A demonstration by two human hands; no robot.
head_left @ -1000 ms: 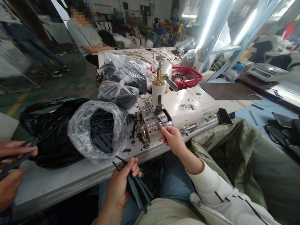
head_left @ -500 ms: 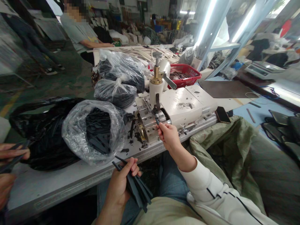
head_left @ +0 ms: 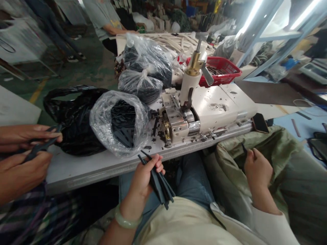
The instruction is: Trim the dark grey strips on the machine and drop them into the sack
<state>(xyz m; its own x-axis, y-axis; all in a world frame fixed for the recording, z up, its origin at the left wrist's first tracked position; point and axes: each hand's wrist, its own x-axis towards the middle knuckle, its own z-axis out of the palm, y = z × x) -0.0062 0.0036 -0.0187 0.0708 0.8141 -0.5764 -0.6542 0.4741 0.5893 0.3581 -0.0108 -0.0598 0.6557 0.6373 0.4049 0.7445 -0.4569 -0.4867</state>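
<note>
My left hand [head_left: 145, 180] grips a bundle of several flat dark strips [head_left: 159, 183] above my lap, close to the table's front edge. My right hand [head_left: 258, 168] is over a green woven sack [head_left: 230, 163], pinching a thin dark strip [head_left: 243, 148] between its fingers. A white cutting machine [head_left: 204, 109] with a brass-topped post sits on the table, beyond both hands. Dark scraps [head_left: 155, 127] lie beside its metal head. A clear plastic bag [head_left: 119, 124] full of dark strips stands to the left of the machine.
A co-worker's hands [head_left: 25, 149] hold a dark strip at the left. Nearby are a black bag [head_left: 74, 119], two tied plastic bags [head_left: 145, 64], a red basket [head_left: 217, 69] and a phone [head_left: 260, 123]. Pale strips are piled behind.
My right hand has moved from the machine's metal head rightward and down to over the green sack. My left hand still holds its strips, and the view has tilted.
</note>
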